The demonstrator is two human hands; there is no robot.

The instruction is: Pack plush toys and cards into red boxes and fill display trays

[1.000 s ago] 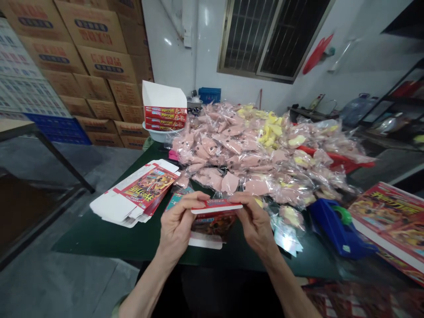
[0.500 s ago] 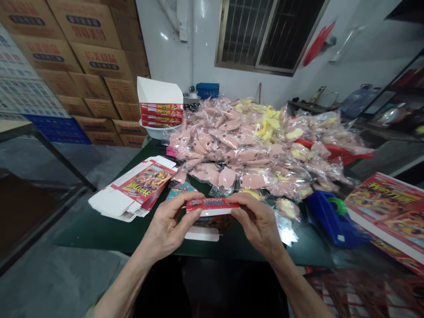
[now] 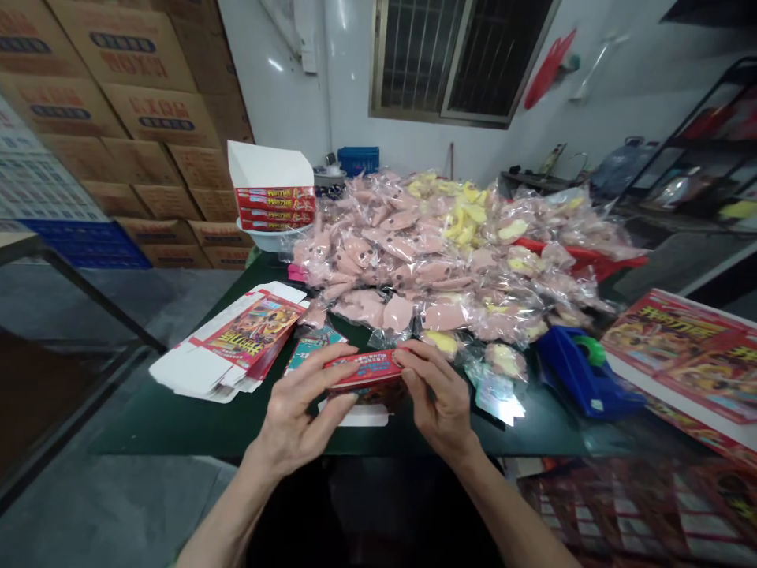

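Observation:
A small red box (image 3: 370,368) with blue and white print lies between my hands near the table's front edge, a white flap showing below it. My left hand (image 3: 301,406) grips its left end, fingers on top and thumb at the front. Round its right end my right hand (image 3: 434,390) is closed, fingertips on the top corner. Just behind my left hand is a teal printed sheet (image 3: 308,347). A stack of flat red and white cartons (image 3: 254,331) lies to the left. Behind the box are many bagged pink pieces (image 3: 396,272).
A blue tape dispenser (image 3: 583,375) and large printed cartons (image 3: 686,347) are at the right. An open display box (image 3: 275,207) of red packs rests on a white bowl (image 3: 277,238) at the back left. Shiny cards (image 3: 497,398) lie right of my right hand.
The white front edge of the red box has folded down, and more of its printed top shows. My right hand has moved slightly left. The whole view has shifted a little.

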